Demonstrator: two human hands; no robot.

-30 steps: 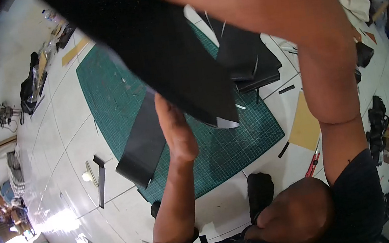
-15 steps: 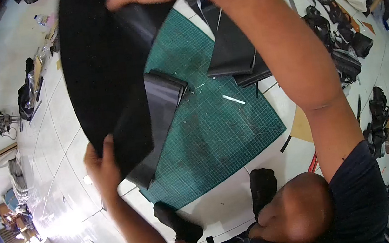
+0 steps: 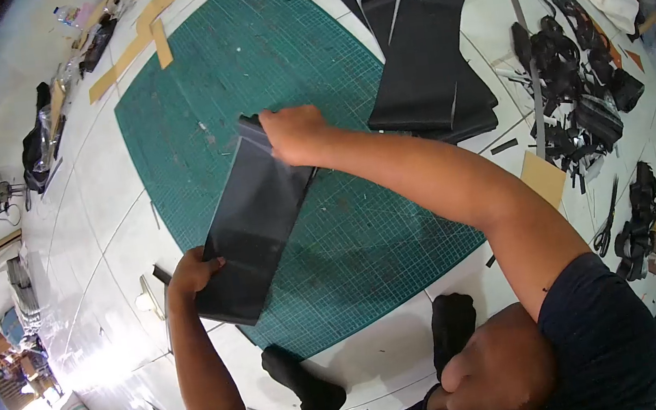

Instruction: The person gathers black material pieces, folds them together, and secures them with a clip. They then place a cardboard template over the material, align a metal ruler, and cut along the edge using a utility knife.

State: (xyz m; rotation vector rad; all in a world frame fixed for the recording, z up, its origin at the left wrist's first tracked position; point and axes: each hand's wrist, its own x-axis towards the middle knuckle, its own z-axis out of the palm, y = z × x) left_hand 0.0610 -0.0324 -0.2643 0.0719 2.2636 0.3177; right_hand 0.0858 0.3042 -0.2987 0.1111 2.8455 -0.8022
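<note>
A folded dark sheet (image 3: pixel 251 214) lies slanted over the left part of a green cutting mat (image 3: pixel 351 259). My left hand (image 3: pixel 195 272) grips its lower left edge, the thumb on top. At the sheet's upper end my right hand (image 3: pixel 295 134) is closed on the rolled or folded edge. Beyond my right forearm, a stack of black sheets (image 3: pixel 421 62) rests partly on the mat's right edge and partly on the tiles.
Tan pattern pieces (image 3: pixel 137 52) lie at the mat's upper left. On the right are a metal ruler (image 3: pixel 534 81), a heap of black scraps (image 3: pixel 576 92), a tan card (image 3: pixel 543 177) and scissors (image 3: pixel 610 219). My socked feet (image 3: pixel 453 325) are near the mat's front edge.
The large black sheet held up over the mat is now down and folded into a narrower shape. My right hand has come down and nearer, uncovering the mat's far part, the stack and the pattern pieces.
</note>
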